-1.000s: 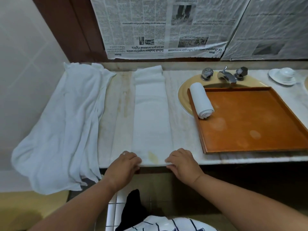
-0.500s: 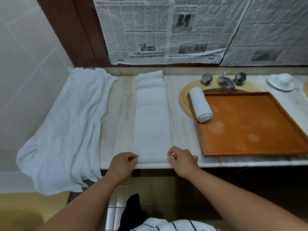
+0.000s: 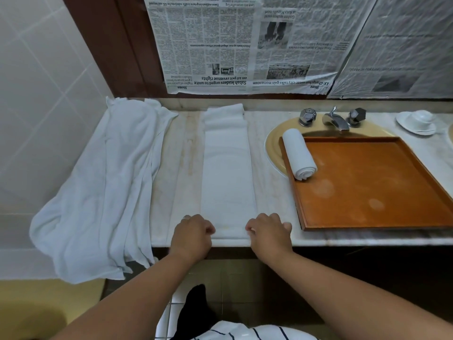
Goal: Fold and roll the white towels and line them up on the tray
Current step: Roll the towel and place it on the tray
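A white towel folded into a long narrow strip point(image 3: 228, 173) lies on the marble counter, running from the wall to the front edge. My left hand point(image 3: 192, 233) grips its near left corner and my right hand point(image 3: 268, 231) grips its near right corner, where the near end is turned over into a small first roll. One rolled white towel point(image 3: 299, 154) lies along the left side of the orange-brown tray point(image 3: 367, 187). A heap of loose white towels point(image 3: 103, 182) drapes over the counter's left end.
The tray sits over a yellow basin point(image 3: 272, 148) with a chrome tap point(image 3: 335, 121) behind it. A white cup on a saucer point(image 3: 416, 121) stands at the far right. Newspaper point(image 3: 240, 42) covers the wall behind. Tiled wall on the left.
My hands have moved from the counter's edge slightly forward onto the strip, turning its near end over into a small roll. The camera has tilted a little.
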